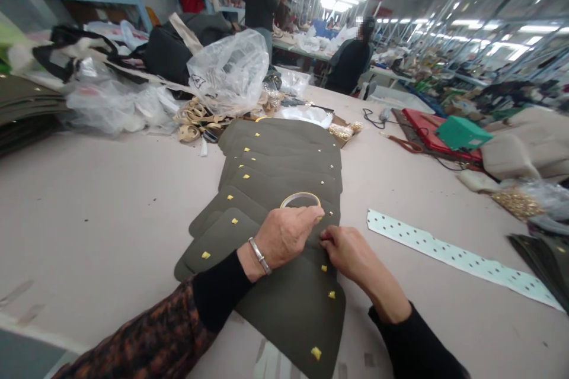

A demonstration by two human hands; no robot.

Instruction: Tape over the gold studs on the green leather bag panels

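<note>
Overlapping dark olive panels [284,308] run up the middle of the table, dotted with small yellow tape pieces [316,353] and tiny shiny metal studs along the right side. My left hand [288,235] is closed around a roll of yellow-edged tape [300,196], holding it just above the panels. Close by on the right, my right hand [349,251] is pinched at the panels' right edge, its thumb and forefinger together. Whatever lies between those fingertips is too small to make out.
A pale strip with dark dots [457,257] lies to the right. Clear plastic bags [231,71] and tan straps [195,120] are heaped at the back left. A green box [463,132] sits on a red pad at the back right. Two people [351,62] are farther off.
</note>
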